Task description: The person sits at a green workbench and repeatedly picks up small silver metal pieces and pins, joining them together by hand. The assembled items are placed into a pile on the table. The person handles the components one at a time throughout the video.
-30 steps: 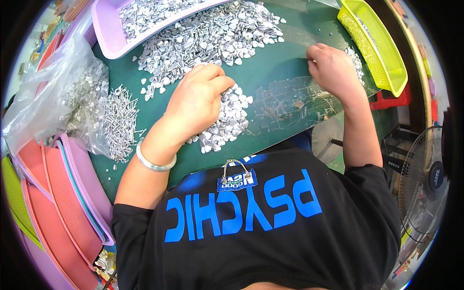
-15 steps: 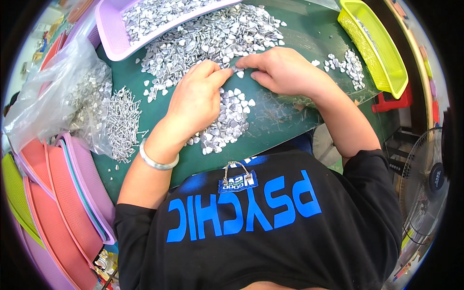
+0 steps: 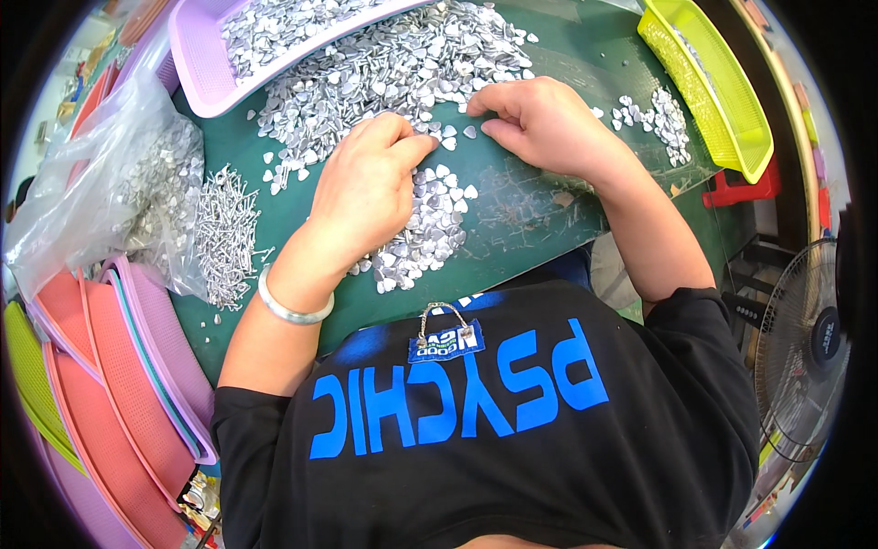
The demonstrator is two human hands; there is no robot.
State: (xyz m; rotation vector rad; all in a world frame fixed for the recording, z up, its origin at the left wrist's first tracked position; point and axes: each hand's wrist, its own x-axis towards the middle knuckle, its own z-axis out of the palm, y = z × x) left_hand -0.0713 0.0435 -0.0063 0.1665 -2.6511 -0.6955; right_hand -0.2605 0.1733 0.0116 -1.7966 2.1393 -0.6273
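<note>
Small silver heart-shaped pieces (image 3: 393,78) lie heaped on the green table. My left hand (image 3: 366,174) rests at the heap's near edge, its fingers bent down and drawn together; whatever they may hold is hidden. Across a small gap, my right hand (image 3: 553,123) has its index finger and thumb apart, with nothing visible between them. Just beside its thumb tip lies a loose heart piece (image 3: 469,132), with a few more toward my left hand. A smaller pile of heart pieces (image 3: 425,233) sits below and right of my left hand, nearer my body.
A lilac basket (image 3: 203,69) of hearts stands far left. Below it are a clear plastic bag (image 3: 101,174) and a pile of small metal pins (image 3: 226,238). A yellow-green basket (image 3: 732,119) stands far right, near scattered hearts (image 3: 672,128). Stacked baskets (image 3: 119,393) and a fan (image 3: 796,348) flank me.
My right hand has moved slightly right and away from my left hand, its index finger and thumb now clear of the loose hearts. My left hand stays nearly in place.
</note>
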